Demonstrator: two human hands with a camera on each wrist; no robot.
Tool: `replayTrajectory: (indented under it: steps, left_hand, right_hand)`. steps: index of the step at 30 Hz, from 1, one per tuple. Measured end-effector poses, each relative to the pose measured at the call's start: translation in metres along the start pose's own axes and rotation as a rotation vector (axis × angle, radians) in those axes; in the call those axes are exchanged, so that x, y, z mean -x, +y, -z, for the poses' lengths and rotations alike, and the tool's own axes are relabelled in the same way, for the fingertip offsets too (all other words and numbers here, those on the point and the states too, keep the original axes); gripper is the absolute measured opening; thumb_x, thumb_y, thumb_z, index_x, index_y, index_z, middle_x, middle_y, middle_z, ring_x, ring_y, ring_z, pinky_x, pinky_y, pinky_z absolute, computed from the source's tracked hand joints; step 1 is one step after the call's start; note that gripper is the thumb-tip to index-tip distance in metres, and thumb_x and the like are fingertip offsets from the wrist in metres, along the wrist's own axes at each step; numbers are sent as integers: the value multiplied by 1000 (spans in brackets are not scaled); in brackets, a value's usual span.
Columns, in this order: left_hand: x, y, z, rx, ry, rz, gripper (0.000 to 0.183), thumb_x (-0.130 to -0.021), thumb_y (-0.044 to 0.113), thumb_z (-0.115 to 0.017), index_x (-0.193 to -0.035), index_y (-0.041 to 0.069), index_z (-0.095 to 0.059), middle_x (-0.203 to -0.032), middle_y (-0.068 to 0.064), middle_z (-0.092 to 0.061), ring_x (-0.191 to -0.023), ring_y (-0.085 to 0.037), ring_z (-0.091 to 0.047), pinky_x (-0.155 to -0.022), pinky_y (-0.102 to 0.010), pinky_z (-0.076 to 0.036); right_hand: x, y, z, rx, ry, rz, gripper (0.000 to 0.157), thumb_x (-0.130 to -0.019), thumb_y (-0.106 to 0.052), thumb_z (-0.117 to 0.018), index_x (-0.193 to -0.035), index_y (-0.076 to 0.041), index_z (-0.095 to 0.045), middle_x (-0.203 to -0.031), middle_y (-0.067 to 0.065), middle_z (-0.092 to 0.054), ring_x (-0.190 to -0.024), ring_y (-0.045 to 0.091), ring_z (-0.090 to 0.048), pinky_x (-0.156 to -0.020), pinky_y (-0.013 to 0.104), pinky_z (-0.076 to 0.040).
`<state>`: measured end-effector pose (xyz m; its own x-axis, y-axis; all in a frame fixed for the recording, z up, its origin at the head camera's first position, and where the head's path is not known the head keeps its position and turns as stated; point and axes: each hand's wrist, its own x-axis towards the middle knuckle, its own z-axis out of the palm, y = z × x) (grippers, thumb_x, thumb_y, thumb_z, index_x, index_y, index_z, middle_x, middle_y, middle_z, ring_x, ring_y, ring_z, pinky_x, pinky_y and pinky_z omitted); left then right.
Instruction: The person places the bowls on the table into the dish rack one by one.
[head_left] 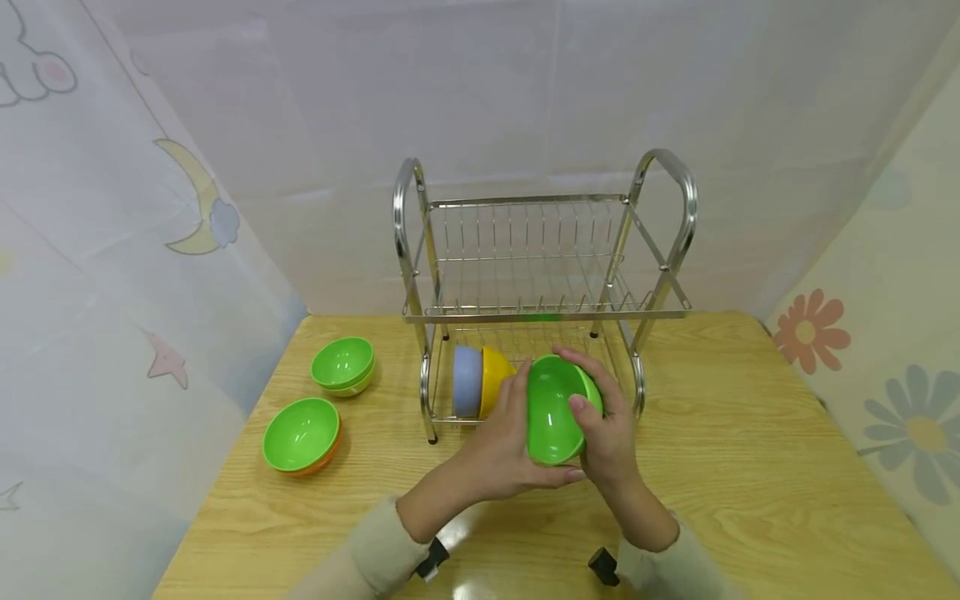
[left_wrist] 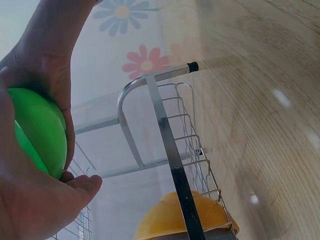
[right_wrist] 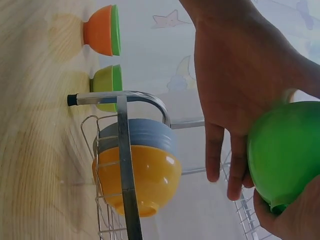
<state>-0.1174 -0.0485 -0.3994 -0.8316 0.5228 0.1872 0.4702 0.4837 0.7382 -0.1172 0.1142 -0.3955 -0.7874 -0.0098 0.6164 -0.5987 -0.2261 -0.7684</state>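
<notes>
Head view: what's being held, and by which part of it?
A green bowl, by its sides, between the left hand and right hand, right thumb at its rim.

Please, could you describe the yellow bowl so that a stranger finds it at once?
On the table stands a metal rack. On its lower shelf, the yellow bowl lies on its side. Its colour sets it apart from the blue-grey bowl at its left.
</notes>
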Motion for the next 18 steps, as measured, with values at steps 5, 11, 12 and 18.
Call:
replayTrajectory:
  steps: [5,11,12,18]
  left_hand:
    - [1,-2,2,-10,-40,6,131,-78,63,-78,-160,30,19,-158,-14,-26,-125,-21,-51,-105,-40,-49]
    - [1,-3,9,-27,-72,-5,124,-81,68,-73,-161,31,14,-163,-8,-24,-128,-20,-52,-105,-41,-49]
    - [1,-3,11,-37,-73,-5,123,-81,68,-72,-162,30,12,-163,-7,-25,-129,-20,-52,-105,-42,-49]
    - [8,8,28,-184,-34,14,115,-82,75,-65,-164,16,-10,-162,-9,-31,-139,-28,-46,-106,-49,-48]
  right_hand:
    - [-3,-1,6,57,-29,-11,47,-88,0,-51,-134,6,-58,-139,17,-59,-123,28,-55,-95,28,-55]
    - [-5,-4,11,84,-58,-58,46,-89,3,-50,-134,7,-56,-138,8,-61,-123,25,-55,-92,28,-56]
    - [-6,-4,12,90,-61,-62,46,-89,3,-50,-135,6,-57,-138,8,-60,-122,25,-55,-91,28,-56]
    - [-9,-5,17,240,-63,-60,46,-89,3,-55,-135,-2,-61,-137,9,-60,-115,22,-58,-81,27,-58]
